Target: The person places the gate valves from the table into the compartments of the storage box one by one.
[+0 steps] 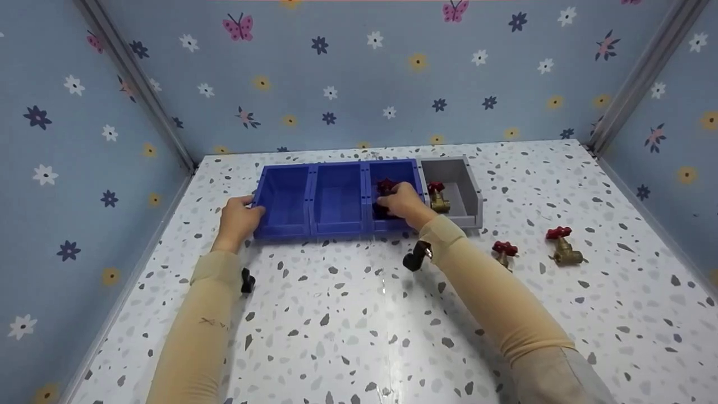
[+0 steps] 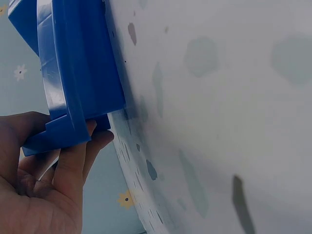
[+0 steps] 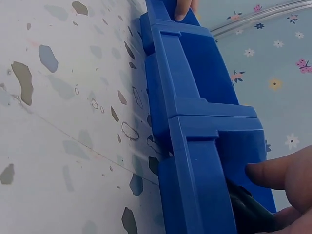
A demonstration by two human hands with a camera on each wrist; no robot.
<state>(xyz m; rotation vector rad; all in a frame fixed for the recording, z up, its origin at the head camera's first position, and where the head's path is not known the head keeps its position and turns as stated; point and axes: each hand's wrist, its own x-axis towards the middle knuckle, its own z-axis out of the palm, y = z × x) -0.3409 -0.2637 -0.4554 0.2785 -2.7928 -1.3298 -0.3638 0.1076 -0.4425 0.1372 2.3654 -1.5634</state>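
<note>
Three blue bins and a grey bin (image 1: 474, 210) stand joined in a row. At the far left, my left hand (image 1: 238, 221) grips the end wall of the leftmost blue bin (image 1: 283, 231), fingers curled over its edge in the left wrist view. My right hand (image 1: 405, 203) reaches into the third blue bin (image 1: 395, 167). Just beyond its fingers shows a red valve handle (image 1: 386, 184). A dark object (image 3: 248, 209) lies by the thumb and fingers inside that bin; I cannot tell whether they pinch it. The grey bin holds a brass valve with a red handle (image 1: 439, 202).
Two more red-handled brass valves lie on the speckled table at the right: one valve (image 1: 566, 253) farther out, the other valve (image 1: 505, 251) partly hidden by my right forearm. The second blue bin (image 1: 338, 227) shows a bare floor. Flowered walls enclose the back and sides.
</note>
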